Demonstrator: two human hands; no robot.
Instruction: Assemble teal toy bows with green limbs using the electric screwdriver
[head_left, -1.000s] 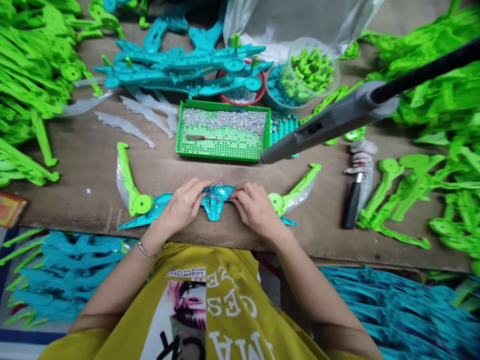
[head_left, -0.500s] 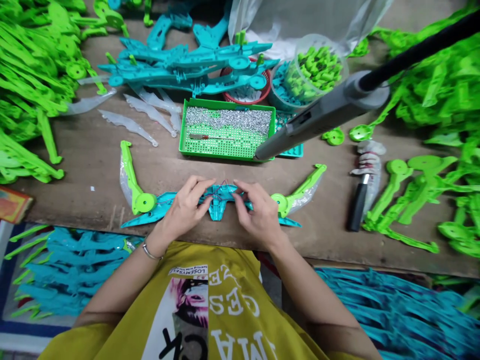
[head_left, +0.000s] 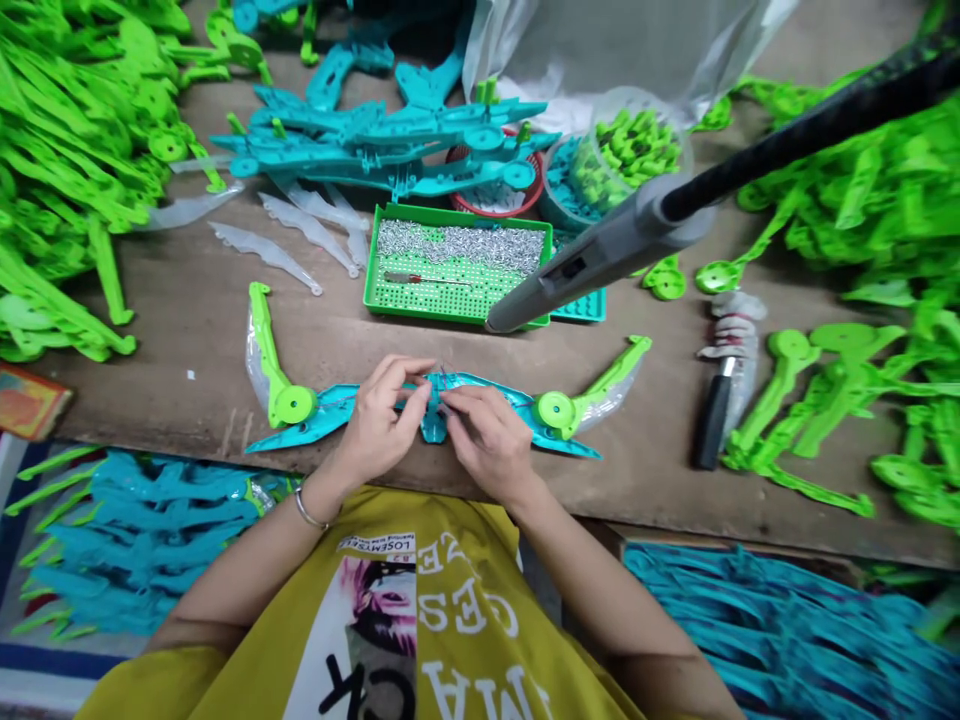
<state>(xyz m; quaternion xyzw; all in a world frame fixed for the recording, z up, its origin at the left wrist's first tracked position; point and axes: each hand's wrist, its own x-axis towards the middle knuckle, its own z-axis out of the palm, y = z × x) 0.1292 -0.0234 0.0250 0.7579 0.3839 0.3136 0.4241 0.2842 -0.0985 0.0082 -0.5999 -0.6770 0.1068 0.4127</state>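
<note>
A teal plastic bow-shaped shell (head_left: 330,418) lies on the bench in front of me, a green limb (head_left: 290,404) with a clear blade at its left end and another green limb (head_left: 556,408) at its right. Thin dark wires (head_left: 442,376) rise from the shell's middle. My left hand (head_left: 384,415) rests over the left of the centre, thumb and fingertips closed on the wires. Just right of the centre, my right hand (head_left: 491,432) pinches the wires too. The fingertips partly cover the wire ends.
A green tray (head_left: 442,312) holds screws and a small screwdriver (head_left: 403,277). Above its right edge hangs a grey power screwdriver (head_left: 592,255). Teal shells (head_left: 360,135) are stacked behind. Green parts (head_left: 67,150) pile up left, with more at right beside a hammer-like black-handled tool (head_left: 712,415).
My right hand has moved left toward the shell's centre, closer to my left hand. The wires between the fingers have shifted. The view has tilted slightly.
</note>
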